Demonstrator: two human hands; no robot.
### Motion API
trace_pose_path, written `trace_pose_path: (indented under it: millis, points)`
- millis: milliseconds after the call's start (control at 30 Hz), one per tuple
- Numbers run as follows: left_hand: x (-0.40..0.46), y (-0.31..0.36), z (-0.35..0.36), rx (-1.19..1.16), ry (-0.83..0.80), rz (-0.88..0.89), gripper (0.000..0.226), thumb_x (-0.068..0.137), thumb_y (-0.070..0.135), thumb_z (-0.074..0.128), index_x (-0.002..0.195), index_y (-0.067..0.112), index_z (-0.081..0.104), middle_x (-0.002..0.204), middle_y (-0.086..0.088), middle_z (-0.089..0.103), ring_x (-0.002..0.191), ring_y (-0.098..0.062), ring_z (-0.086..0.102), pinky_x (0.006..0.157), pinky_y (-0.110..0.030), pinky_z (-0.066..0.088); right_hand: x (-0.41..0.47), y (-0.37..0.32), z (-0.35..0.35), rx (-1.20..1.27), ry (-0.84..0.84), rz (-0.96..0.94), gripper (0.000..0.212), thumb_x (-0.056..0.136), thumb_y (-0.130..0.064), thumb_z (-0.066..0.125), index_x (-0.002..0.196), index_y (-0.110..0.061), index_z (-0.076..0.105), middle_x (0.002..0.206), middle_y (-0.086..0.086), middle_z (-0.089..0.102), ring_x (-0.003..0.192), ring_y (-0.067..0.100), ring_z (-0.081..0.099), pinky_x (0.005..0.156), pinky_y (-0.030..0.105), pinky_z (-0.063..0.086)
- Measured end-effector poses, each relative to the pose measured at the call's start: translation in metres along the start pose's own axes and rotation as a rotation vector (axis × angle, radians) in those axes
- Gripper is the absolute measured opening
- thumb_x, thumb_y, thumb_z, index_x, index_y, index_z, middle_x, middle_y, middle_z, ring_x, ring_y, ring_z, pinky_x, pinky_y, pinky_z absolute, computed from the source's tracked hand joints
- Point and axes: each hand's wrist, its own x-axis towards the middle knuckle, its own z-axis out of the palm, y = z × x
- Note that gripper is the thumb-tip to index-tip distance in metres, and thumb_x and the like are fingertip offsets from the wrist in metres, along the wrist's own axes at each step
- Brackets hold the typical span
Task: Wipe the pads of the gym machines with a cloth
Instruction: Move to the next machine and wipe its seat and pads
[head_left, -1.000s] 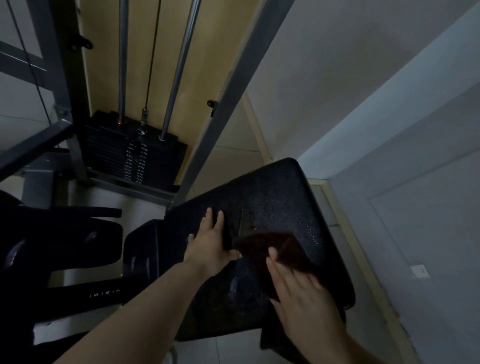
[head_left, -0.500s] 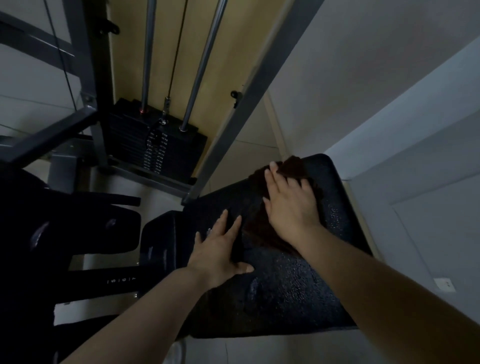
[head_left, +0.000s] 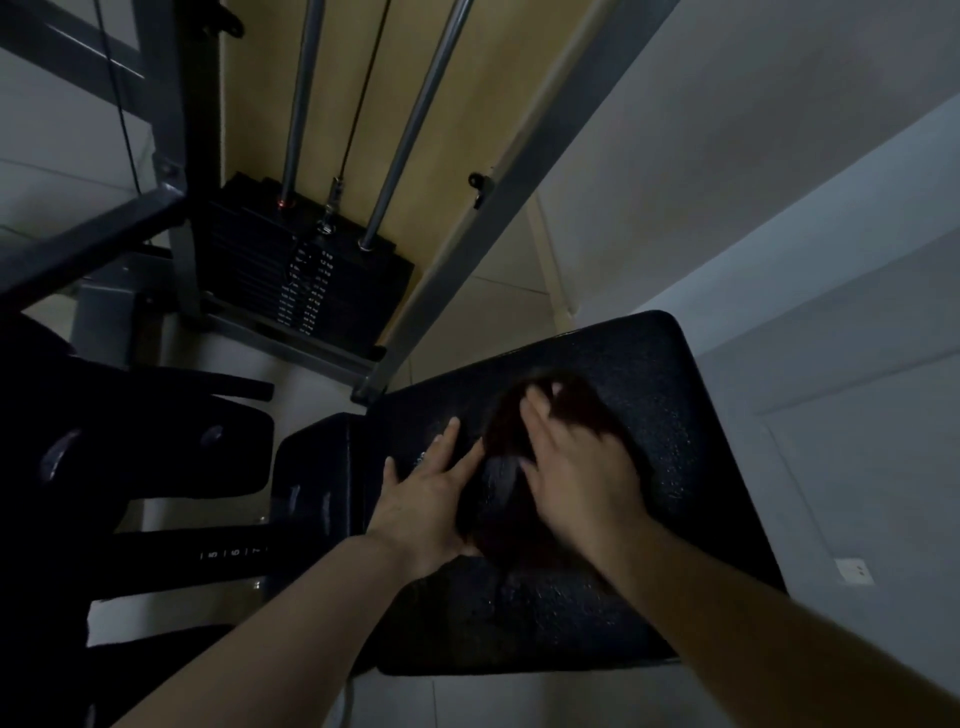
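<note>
The dark cloth (head_left: 511, 457) lay bunched on the black pad (head_left: 670, 452), its long axis running from the pad's near edge toward the far edge, roughly mid-pad. The right hand (head_left: 579, 467) pressed down flat on top of it, fingers straight and slightly spread, pointing toward the far edge; the hand was motion-blurred. The cloth showed beyond the fingertips and along the hand's left side. The left hand (head_left: 428, 499) rested palm-down on the pad near its left edge, fingers straight and apart, just beside the cloth. Behind the pad stood the weight stack (head_left: 306, 280).
</note>
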Motion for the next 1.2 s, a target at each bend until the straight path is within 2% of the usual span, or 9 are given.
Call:
trace_pose_path:
  millis: [67, 300, 500, 567, 733, 900, 1100, 1133, 1200]
  points:
    - [0.000, -0.002, -0.002, 0.021, -0.008, 0.003, 0.117, 0.073, 0.054, 0.073, 0.145, 0.042, -0.019, 0.153, 0.009, -0.031, 0.145, -0.015, -0.012, 0.113, -0.058, -0.002, 0.050, 0.006, -0.001, -0.076, 0.070, 0.007, 0.062, 0.102, -0.041, 0.026, 0.152, -0.015, 0.002, 0.160, -0.002, -0.005, 0.144, 0.018, 0.018, 0.105, 0.033, 0.029]
    - [-0.015, -0.008, 0.012, -0.015, 0.019, -0.076, 0.124, 0.071, 0.054, 0.074, 0.149, 0.025, -0.018, 0.152, 0.011, -0.033, 0.146, -0.011, -0.007, 0.117, -0.049, -0.001, 0.034, -0.002, 0.009, -0.160, 0.049, 0.004, 0.066, 0.100, -0.045, 0.025, 0.152, -0.009, 0.005, 0.160, 0.007, 0.004, 0.133, 0.023, 0.034, 0.103, 0.038, 0.028]
    - [-0.031, -0.025, 0.031, -0.092, 0.007, -0.144, 0.130, 0.067, 0.056, 0.076, 0.146, 0.025, -0.024, 0.149, 0.014, -0.037, 0.146, -0.009, -0.006, 0.117, -0.050, -0.001, -0.088, -0.032, 0.045, -0.057, -0.068, -0.017, 0.097, 0.070, -0.057, 0.071, 0.139, 0.002, 0.039, 0.151, 0.018, 0.032, 0.118, 0.031, 0.040, 0.086, 0.041, 0.029]
    - [-0.031, -0.025, 0.031, -0.070, 0.008, -0.138, 0.131, 0.067, 0.057, 0.076, 0.145, 0.024, -0.024, 0.149, 0.013, -0.038, 0.145, -0.009, -0.010, 0.117, -0.050, -0.001, -0.092, -0.030, 0.048, -0.055, -0.077, -0.051, 0.099, 0.066, -0.059, 0.074, 0.138, 0.001, 0.042, 0.150, 0.016, 0.032, 0.123, 0.031, 0.042, 0.088, 0.041, 0.029]
    - [-0.030, -0.026, 0.029, -0.068, -0.003, -0.131, 0.131, 0.068, 0.058, 0.075, 0.145, 0.024, -0.025, 0.149, 0.014, -0.038, 0.145, -0.009, -0.012, 0.117, -0.052, 0.000, -0.004, -0.018, 0.020, -0.167, -0.078, -0.025, 0.080, 0.095, -0.060, 0.024, 0.150, -0.009, -0.005, 0.158, 0.005, -0.016, 0.143, 0.027, 0.017, 0.108, 0.045, 0.021]
    - [-0.032, -0.025, 0.027, -0.038, -0.001, -0.138, 0.129, 0.068, 0.060, 0.073, 0.147, 0.024, -0.023, 0.149, 0.014, -0.037, 0.145, -0.010, -0.014, 0.116, -0.051, -0.002, 0.076, -0.021, 0.010, -0.218, -0.113, 0.060, 0.080, 0.093, -0.065, 0.025, 0.152, -0.019, -0.003, 0.159, 0.001, -0.016, 0.141, 0.032, 0.014, 0.108, 0.054, 0.017]
    - [-0.037, -0.030, 0.031, -0.027, 0.003, -0.143, 0.127, 0.070, 0.063, 0.070, 0.146, 0.023, -0.024, 0.149, 0.012, -0.038, 0.145, -0.009, -0.010, 0.117, -0.049, -0.003, 0.002, -0.030, 0.019, -0.178, -0.149, -0.047, 0.089, 0.090, -0.068, 0.027, 0.150, -0.014, -0.010, 0.156, 0.006, -0.026, 0.141, 0.032, 0.014, 0.109, 0.052, 0.016]
    - [-0.038, -0.031, 0.031, -0.015, 0.005, -0.140, 0.127, 0.070, 0.063, 0.070, 0.146, 0.023, -0.024, 0.149, 0.012, -0.038, 0.145, -0.009, -0.011, 0.117, -0.048, -0.003, -0.020, -0.032, 0.024, -0.168, -0.170, -0.065, 0.091, 0.089, -0.069, 0.032, 0.150, -0.013, -0.006, 0.157, 0.007, -0.022, 0.140, 0.033, 0.018, 0.107, 0.053, 0.018]
    - [-0.038, -0.032, 0.029, 0.006, -0.003, -0.137, 0.127, 0.070, 0.062, 0.070, 0.146, 0.023, -0.024, 0.150, 0.012, -0.037, 0.144, -0.008, -0.013, 0.116, -0.049, -0.003, -0.059, -0.033, 0.033, -0.086, -0.164, -0.092, 0.095, 0.077, -0.069, 0.050, 0.148, -0.011, 0.026, 0.159, 0.009, 0.007, 0.125, 0.036, 0.041, 0.094, 0.050, 0.027]
